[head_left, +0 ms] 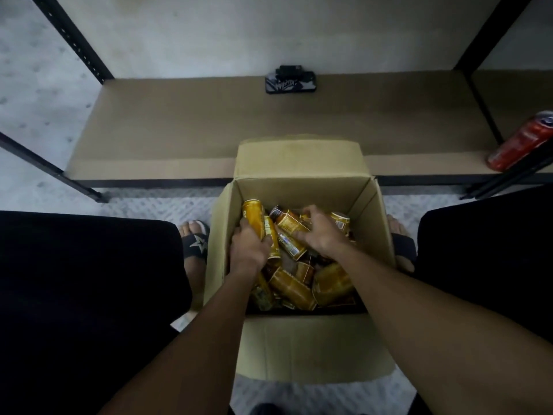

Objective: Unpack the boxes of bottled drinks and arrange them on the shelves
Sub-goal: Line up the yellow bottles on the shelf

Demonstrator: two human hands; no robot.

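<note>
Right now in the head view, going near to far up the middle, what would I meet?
Cardboard box's near flap → yellow drink bottles heaped in the box → box's far flap → brown shelf board → small black device by the wall.

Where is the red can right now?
In the head view, the red can sits at the far right on the brown shelf, beside the black upright, right of the open box.
</note>
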